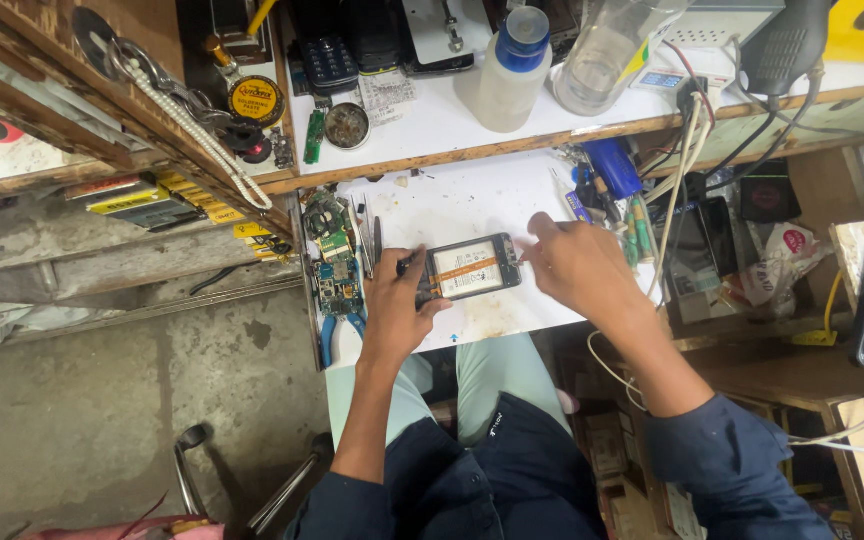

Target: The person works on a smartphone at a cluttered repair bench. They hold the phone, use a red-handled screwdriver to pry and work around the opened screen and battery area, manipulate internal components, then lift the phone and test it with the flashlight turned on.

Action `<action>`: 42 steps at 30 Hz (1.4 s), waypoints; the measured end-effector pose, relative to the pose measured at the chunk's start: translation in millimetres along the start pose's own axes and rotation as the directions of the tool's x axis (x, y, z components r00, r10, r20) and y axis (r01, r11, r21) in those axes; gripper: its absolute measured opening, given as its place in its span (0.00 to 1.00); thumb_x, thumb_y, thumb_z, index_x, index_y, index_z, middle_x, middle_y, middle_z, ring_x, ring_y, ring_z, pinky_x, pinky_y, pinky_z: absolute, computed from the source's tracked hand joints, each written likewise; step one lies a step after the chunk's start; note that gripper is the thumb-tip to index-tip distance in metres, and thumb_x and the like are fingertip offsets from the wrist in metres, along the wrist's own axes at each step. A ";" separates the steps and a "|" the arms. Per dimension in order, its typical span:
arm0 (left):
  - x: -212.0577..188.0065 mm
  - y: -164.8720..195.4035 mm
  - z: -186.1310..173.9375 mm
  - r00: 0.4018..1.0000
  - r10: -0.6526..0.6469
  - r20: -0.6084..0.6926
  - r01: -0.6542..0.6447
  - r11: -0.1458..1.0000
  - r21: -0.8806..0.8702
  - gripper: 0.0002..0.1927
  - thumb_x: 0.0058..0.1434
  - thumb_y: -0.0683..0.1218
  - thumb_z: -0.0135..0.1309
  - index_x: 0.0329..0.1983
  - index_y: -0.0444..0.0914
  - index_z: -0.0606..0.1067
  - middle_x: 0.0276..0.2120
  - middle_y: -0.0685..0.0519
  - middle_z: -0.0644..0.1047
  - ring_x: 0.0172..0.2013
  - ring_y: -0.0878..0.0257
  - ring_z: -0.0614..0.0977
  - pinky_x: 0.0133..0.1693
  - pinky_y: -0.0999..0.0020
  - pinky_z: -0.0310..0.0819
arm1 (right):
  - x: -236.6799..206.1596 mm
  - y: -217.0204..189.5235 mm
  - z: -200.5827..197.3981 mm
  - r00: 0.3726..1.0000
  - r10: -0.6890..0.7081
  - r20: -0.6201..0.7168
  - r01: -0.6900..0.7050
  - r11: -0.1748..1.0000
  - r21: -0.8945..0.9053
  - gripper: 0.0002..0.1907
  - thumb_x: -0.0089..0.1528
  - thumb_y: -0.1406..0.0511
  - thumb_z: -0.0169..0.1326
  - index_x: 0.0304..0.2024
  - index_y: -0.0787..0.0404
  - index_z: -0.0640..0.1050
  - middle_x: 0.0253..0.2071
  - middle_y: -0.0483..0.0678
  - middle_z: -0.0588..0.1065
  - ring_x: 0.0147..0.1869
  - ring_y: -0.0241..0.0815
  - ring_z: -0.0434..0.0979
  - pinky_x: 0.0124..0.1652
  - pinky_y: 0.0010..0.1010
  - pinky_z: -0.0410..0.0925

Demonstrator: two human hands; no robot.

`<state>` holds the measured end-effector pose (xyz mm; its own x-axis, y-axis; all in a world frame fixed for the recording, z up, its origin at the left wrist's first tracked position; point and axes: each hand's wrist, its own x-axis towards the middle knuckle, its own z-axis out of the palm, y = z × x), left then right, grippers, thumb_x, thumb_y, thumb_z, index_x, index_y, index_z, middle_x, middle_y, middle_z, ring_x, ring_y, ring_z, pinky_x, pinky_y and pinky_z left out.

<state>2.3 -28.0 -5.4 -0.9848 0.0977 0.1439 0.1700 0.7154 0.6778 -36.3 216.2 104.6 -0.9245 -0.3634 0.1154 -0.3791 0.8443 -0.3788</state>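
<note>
Head view, from above a small white workbench (482,205). At the upper left of the frame a ring of keys on a beaded cord (187,110) hangs over a wooden shelf edge, with a round yellow-lidded tin (256,100) just right of it. At the bench's left edge bare green circuit boards (335,262) lie beside blue-handled pliers (337,335) and a few slim metal tools.

Left of centre, the left hand (394,305) closes its fingers around the left end of an opened phone (470,268), pinning it flat on the bench. The phone lies lengthwise at the middle of the frame, back cover off, a pale battery with an orange stripe exposed in its dark frame. So the opening up looks done; the inner parts appear still in place, with no part lifted out beside it.

Right of centre, the right hand (577,265) bears down with fingertips at the phone's right end; whether it pinches a tool or part I cannot tell.

On the shelf at upper centre stand a white bottle with blue cap (514,70) and a clear plastic jug (607,55). Cables (687,160) trail down the right side.
</note>
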 end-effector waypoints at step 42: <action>-0.9 -1.1 1.9 0.999 0.033 -0.023 -0.033 0.999 0.011 0.44 0.42 0.52 0.74 0.62 0.33 0.73 0.53 0.45 0.70 0.52 0.48 0.75 0.48 0.51 0.64 | -12.8 12.2 -4.1 0.992 -0.051 -0.118 0.068 0.988 0.141 0.16 0.61 0.66 0.59 0.49 0.67 0.74 0.33 0.57 0.80 0.38 0.60 0.81 0.35 0.45 0.71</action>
<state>2.9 -27.6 -7.6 -0.9774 0.1055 0.1830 0.2021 0.7192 0.6647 -29.2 232.9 102.3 -0.9021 -0.3571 0.2423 -0.4315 0.7539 -0.4955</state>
